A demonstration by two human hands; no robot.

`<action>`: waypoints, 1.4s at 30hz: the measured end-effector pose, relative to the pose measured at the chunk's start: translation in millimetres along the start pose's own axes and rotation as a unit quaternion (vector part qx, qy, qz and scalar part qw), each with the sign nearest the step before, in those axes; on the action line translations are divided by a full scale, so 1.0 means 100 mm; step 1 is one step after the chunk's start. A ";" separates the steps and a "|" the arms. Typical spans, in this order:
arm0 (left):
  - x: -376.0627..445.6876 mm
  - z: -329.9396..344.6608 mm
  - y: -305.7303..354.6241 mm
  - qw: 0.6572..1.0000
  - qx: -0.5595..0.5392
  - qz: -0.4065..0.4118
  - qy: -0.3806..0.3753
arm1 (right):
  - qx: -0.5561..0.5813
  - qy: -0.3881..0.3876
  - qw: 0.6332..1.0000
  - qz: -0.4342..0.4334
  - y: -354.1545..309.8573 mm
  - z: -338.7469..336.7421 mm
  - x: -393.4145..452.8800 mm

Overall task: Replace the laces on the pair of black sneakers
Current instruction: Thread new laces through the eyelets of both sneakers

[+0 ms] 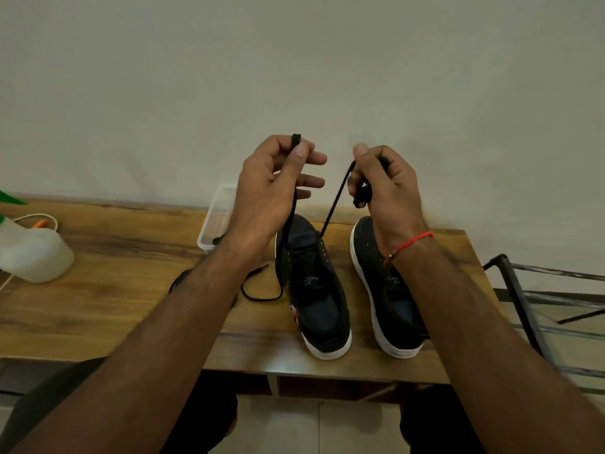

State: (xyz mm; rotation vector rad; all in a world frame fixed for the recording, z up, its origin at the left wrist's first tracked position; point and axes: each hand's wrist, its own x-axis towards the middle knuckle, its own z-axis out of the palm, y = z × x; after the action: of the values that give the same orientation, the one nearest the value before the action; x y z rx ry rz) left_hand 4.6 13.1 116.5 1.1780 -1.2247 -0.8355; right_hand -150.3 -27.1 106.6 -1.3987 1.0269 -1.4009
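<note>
Pinching black lace [335, 204] ends, both hands' fingers [302, 152] above the "S"-tongued sneakers [314, 290]

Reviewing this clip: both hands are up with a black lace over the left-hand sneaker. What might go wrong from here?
1. The lace runs taut from the left sneaker to both raised hands; uneven pulling by the left hand or right hand could leave its ends unequal.
2. A hard pull might tip or drag that sneaker, which nothing holds down.
3. Both sneakers' heels sit near the table's front edge; the right sneaker could be knocked off.
</note>
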 end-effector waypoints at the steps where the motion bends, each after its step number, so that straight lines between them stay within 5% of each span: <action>1: 0.00 0.00 0.03 1.000 -0.001 0.009 -0.005 | 0.013 0.008 1.000 0.000 -0.03 -0.01 0.00; 10: 0.00 -0.02 0.14 1.000 0.004 0.009 -0.028 | -0.167 -0.050 0.985 -0.001 -0.04 -0.04 0.05; 16: 0.00 -0.03 0.28 0.999 -0.002 0.028 -0.041 | -0.407 -0.087 0.900 -0.127 -0.27 -0.15 0.11; 19: 0.00 -0.03 0.40 0.998 -0.008 0.036 -0.042 | -0.297 -0.012 0.945 -0.133 -0.46 -0.21 0.11; 22: 0.04 -0.04 0.54 0.999 -0.005 0.037 -0.038 | -0.133 -0.012 0.990 -0.042 -0.71 -0.15 0.08; 29: 0.26 0.05 0.99 0.999 -0.038 0.014 -0.030 | -0.071 -0.045 0.996 -0.005 -1.11 0.00 0.21; 35: 0.42 0.07 1.47 0.999 -0.036 0.025 -0.026 | 0.132 -0.082 0.985 0.077 -1.56 -0.12 0.31; 42: 0.59 0.05 1.97 0.999 -0.041 0.036 -0.005 | 0.003 -0.031 1.000 0.005 -1.81 -0.24 0.34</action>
State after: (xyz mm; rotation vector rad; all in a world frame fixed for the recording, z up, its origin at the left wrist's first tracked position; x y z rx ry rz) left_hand -10.9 2.3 321.6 1.0599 -1.2228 -0.8307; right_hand -179.2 -11.3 289.9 -1.4223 0.9881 -1.3452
